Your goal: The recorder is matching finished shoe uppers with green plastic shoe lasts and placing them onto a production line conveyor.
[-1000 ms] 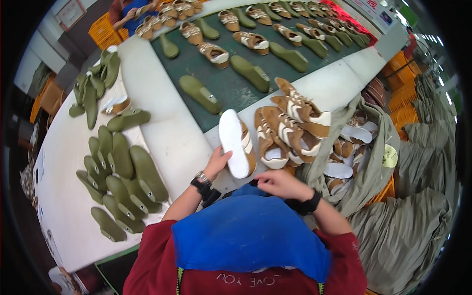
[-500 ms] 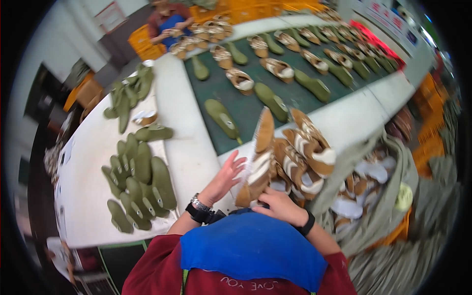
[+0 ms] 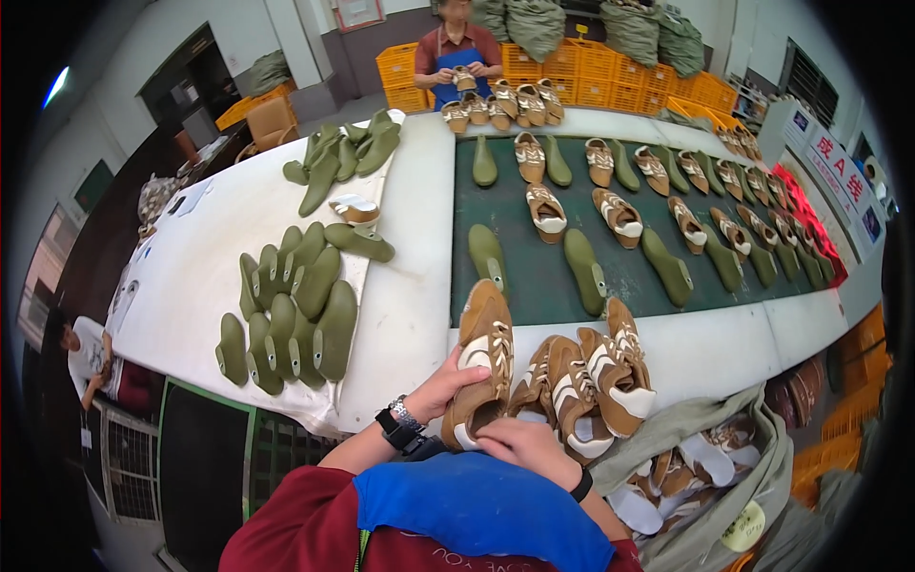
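Observation:
A brown sneaker with white stripes and laces stands toe-up in front of me. My left hand grips its side, thumb across the upper. At the heel end, my right hand has its fingers curled on the rim of the shoe opening; their tips are partly hidden inside. Several matching sneakers lean together just right of the held one, on the near table edge. Beyond the held shoe's toe, a green shoe last lies on the dark green belt.
Rows of shoes and green lasts cover the belt. More lasts are grouped on the white table at left. A cloth-lined crate of sneakers stands at right. Across the table, a person in a blue apron handles a shoe.
My left hand, open beside the sneaker before, has closed on its side. The sneaker has turned so its laced upper shows. The head view has swung, showing more of the room.

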`<state>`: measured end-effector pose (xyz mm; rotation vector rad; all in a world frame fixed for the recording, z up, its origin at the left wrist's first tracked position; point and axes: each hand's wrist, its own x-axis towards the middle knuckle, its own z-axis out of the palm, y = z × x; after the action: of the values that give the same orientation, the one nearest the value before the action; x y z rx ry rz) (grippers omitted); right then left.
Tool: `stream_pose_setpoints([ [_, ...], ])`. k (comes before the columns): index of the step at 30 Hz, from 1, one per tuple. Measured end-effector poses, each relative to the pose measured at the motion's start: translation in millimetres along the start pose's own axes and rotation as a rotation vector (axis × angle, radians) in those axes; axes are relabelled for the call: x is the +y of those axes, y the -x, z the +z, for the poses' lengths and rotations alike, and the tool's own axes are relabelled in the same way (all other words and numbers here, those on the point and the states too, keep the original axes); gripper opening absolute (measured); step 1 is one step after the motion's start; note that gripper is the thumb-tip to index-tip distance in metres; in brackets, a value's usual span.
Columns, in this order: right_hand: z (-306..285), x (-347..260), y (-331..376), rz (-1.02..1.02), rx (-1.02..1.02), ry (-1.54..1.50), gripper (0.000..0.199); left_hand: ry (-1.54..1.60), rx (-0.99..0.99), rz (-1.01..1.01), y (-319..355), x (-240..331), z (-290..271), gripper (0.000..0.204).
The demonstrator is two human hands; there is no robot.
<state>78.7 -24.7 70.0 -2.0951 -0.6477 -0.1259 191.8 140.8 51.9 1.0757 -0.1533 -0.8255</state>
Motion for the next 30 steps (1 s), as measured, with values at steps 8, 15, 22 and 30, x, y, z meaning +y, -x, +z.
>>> stream_pose_setpoints([
  [8, -15.6, -1.0, 5.0, 0.251, 0.371, 0.183, 0.064, -0.035, -0.013, 0.071, 7.4, 6.5, 40.5, 0.067],
  [15, -13.9, 6.1, 10.9, 0.261, 0.409, 0.13, 0.062, -0.097, -0.07, 0.03, 14.4, 4.3, 46.2, 0.074],
  [22, -17.6, 7.1, 10.0, 0.218, 0.331, 0.112, 0.067, -0.127, -0.079, 0.043, 17.2, 2.9, 44.2, 0.066],
  [30, -13.3, 9.0, 9.7, 0.251, 0.331, 0.138, 0.069, -0.173, -0.12, 0.027, 10.7, 2.2, 36.8, 0.068],
])
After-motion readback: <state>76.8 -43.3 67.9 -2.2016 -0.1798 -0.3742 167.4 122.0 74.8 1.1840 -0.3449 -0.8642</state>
